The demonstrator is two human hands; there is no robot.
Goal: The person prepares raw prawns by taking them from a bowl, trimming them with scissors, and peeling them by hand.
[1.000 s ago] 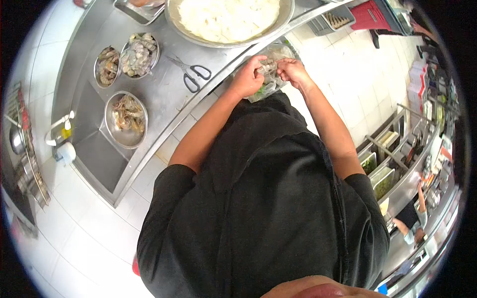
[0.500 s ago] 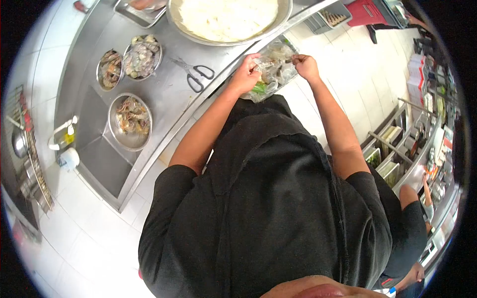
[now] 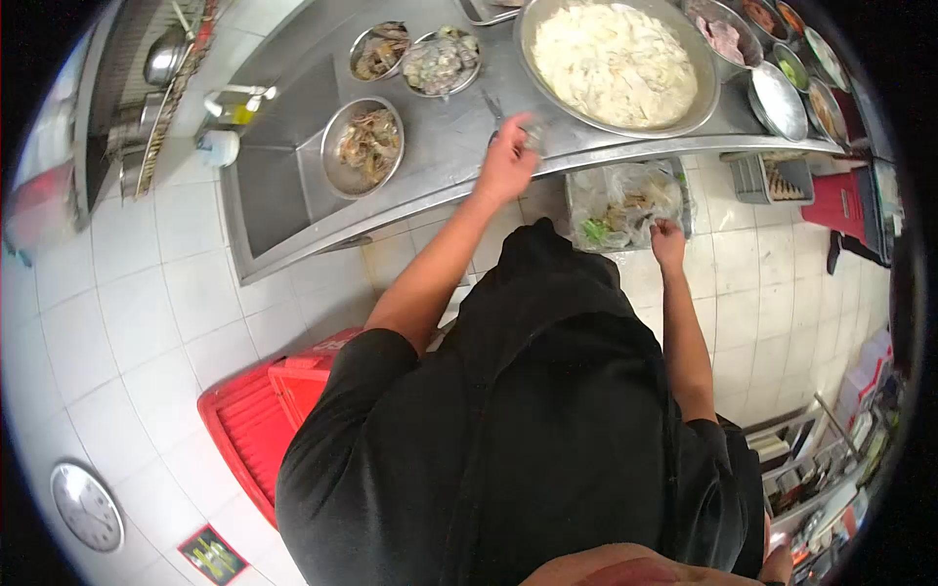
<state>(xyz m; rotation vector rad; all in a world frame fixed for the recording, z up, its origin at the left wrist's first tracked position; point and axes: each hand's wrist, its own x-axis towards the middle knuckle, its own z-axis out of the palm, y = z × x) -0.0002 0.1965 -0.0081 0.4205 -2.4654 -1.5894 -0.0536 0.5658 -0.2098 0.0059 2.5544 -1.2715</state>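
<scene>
My left hand (image 3: 508,161) is over the steel counter's front edge, its fingers curled and smeared by motion around something small and greyish. Partly behind it lie scissors (image 3: 491,104) on the counter. My right hand (image 3: 668,244) is closed at the near right rim of a bin lined with a clear plastic bag (image 3: 640,181); what its fingers pinch is too small to name. Shell-like scraps and a green leaf (image 3: 594,230) show inside the bag. Left of my left hand stand a bowl of shrimp-like pieces (image 3: 369,146) and a bowl of greyish peeled seafood (image 3: 442,63).
A large basin of pale, wet pieces (image 3: 616,63) stands on the steel counter (image 3: 440,146). Smaller bowls of ingredients, one with pink meat (image 3: 723,39), are at the right. A sink (image 3: 269,200) is at the left, a red bin (image 3: 259,420) behind me, grey crates (image 3: 772,181) at the right.
My left hand has left the bag and moved up to the scissors at the counter. My right hand stays by the bag, now at its near right rim. The view has turned.
</scene>
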